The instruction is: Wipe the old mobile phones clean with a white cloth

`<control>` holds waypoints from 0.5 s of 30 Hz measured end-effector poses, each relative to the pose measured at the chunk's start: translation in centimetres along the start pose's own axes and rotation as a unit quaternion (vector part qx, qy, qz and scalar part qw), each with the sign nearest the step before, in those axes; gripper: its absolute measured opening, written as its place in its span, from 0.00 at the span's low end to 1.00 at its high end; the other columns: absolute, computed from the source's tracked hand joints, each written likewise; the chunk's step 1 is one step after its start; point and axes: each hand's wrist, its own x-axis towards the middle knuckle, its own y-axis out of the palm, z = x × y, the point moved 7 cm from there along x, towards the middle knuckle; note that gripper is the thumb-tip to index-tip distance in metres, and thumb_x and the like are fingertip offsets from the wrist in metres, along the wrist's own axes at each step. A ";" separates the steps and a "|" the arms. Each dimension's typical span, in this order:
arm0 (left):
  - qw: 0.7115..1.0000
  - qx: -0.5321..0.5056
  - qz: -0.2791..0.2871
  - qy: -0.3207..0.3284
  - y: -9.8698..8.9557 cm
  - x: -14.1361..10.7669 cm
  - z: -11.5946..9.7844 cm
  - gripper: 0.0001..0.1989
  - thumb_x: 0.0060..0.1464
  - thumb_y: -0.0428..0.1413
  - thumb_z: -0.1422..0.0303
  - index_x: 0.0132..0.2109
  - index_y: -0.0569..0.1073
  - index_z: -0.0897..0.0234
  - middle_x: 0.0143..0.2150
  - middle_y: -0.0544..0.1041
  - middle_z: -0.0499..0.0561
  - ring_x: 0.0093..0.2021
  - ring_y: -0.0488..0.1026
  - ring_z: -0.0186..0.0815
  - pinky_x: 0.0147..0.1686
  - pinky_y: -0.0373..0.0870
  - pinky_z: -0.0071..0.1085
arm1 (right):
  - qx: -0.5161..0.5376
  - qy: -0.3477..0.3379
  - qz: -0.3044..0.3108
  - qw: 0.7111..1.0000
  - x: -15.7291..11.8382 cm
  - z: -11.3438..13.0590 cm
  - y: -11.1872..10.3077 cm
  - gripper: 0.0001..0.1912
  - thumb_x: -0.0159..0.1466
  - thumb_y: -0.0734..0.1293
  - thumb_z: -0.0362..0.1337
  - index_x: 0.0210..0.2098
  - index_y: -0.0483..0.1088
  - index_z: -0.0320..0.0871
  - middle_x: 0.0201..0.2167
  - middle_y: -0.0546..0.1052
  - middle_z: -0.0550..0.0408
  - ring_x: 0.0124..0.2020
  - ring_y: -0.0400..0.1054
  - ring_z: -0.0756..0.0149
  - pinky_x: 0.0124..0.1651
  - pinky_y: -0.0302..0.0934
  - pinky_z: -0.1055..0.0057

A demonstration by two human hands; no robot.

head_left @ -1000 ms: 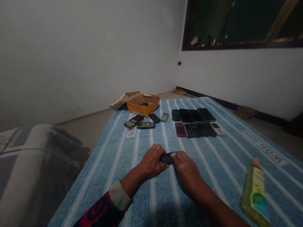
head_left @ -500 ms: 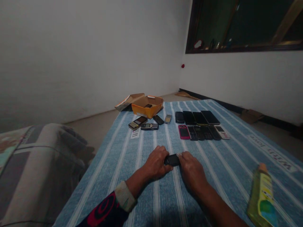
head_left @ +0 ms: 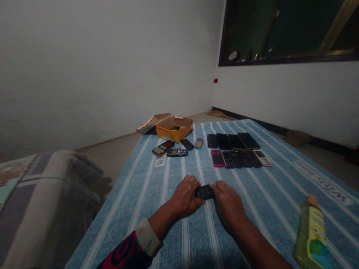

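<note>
A small black mobile phone [head_left: 205,192] lies sideways between my hands, just above or on the striped cloth; I cannot tell which. My left hand [head_left: 186,196] grips its left end, thumb below and fingers above. At the other end my right hand [head_left: 227,198] is closed on the phone's right edge. Something small and pale shows at the right fingertips, too small to name. Beyond the hands lie a dark keypad phone [head_left: 177,152], a gold-edged phone [head_left: 163,148], a black phone [head_left: 187,144] and a silver phone [head_left: 199,142].
Two rows of phones lie at the right, among them a pink phone [head_left: 218,158] and a white phone [head_left: 263,158]. An orange box [head_left: 171,135] with its lid stands behind. A yellow-green bottle [head_left: 312,233] is at the right on the blue striped cloth [head_left: 157,183].
Both hands keep their hold on the black phone, which has tilted slightly. The whole view has shifted down a little.
</note>
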 end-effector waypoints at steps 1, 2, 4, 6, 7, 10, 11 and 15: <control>1.000 -0.002 0.000 -0.002 0.0 0.0 0.0 0.13 0.46 0.63 0.63 0.37 0.73 0.64 0.38 0.70 0.52 0.43 0.67 0.41 0.42 0.65 0.35 | -0.003 -0.009 -0.010 1.000 -0.2 0.3 0.0 0.14 0.66 0.60 0.24 0.46 0.73 0.41 0.39 0.76 0.50 0.39 0.69 0.60 0.39 0.61 0.67; 1.000 -0.003 -0.001 -0.003 0.0 0.0 0.1 0.12 0.46 0.63 0.63 0.37 0.72 0.64 0.38 0.70 0.52 0.43 0.67 0.42 0.42 0.65 0.36 | -0.005 -0.022 -0.018 1.000 -0.3 0.7 0.1 0.13 0.66 0.61 0.24 0.44 0.73 0.41 0.39 0.76 0.49 0.38 0.69 0.60 0.38 0.60 0.67; 1.000 -0.005 -0.004 -0.003 -0.1 0.0 0.2 0.13 0.46 0.63 0.63 0.37 0.72 0.64 0.38 0.70 0.52 0.43 0.67 0.42 0.42 0.65 0.36 | -0.007 -0.051 -0.032 0.998 -0.6 1.6 0.2 0.12 0.65 0.61 0.23 0.40 0.74 0.40 0.39 0.76 0.49 0.37 0.69 0.60 0.37 0.60 0.67; 1.000 -0.007 -0.004 -0.002 0.0 0.0 0.2 0.13 0.46 0.63 0.63 0.38 0.73 0.64 0.38 0.70 0.52 0.43 0.67 0.43 0.42 0.65 0.36 | -0.004 -0.068 -0.039 0.997 -0.7 2.2 0.3 0.12 0.64 0.61 0.22 0.38 0.73 0.40 0.39 0.76 0.48 0.38 0.68 0.59 0.37 0.60 0.67; 1.000 -0.007 -0.002 -0.001 0.0 0.0 0.2 0.13 0.46 0.63 0.63 0.37 0.73 0.64 0.38 0.70 0.52 0.43 0.67 0.43 0.42 0.65 0.36 | 0.000 -0.066 -0.039 0.997 -0.7 2.1 0.3 0.12 0.64 0.61 0.22 0.38 0.73 0.41 0.39 0.76 0.48 0.38 0.68 0.59 0.38 0.60 0.67; 1.000 -0.007 0.004 -0.005 0.0 0.1 0.2 0.13 0.46 0.63 0.63 0.37 0.73 0.64 0.38 0.70 0.52 0.42 0.67 0.42 0.41 0.65 0.35 | 0.019 -0.027 -0.025 0.999 -0.2 1.0 0.3 0.13 0.65 0.61 0.23 0.42 0.74 0.41 0.40 0.76 0.48 0.41 0.69 0.59 0.40 0.60 0.67; 1.000 -0.008 0.005 -0.005 -0.1 0.2 0.3 0.13 0.46 0.63 0.63 0.37 0.73 0.64 0.37 0.70 0.51 0.42 0.67 0.41 0.41 0.65 0.35 | 0.027 -0.012 -0.019 0.999 0.0 0.4 0.3 0.15 0.65 0.60 0.22 0.44 0.74 0.42 0.41 0.76 0.49 0.42 0.70 0.59 0.41 0.61 0.67; 0.999 -0.030 0.011 0.007 -0.4 0.3 0.3 0.17 0.45 0.64 0.56 0.36 0.73 0.64 0.36 0.69 0.50 0.41 0.67 0.40 0.38 0.64 0.33 | 0.062 0.019 -0.006 0.998 0.3 -1.3 0.3 0.24 0.62 0.57 0.19 0.50 0.73 0.43 0.45 0.77 0.48 0.46 0.70 0.61 0.44 0.61 0.70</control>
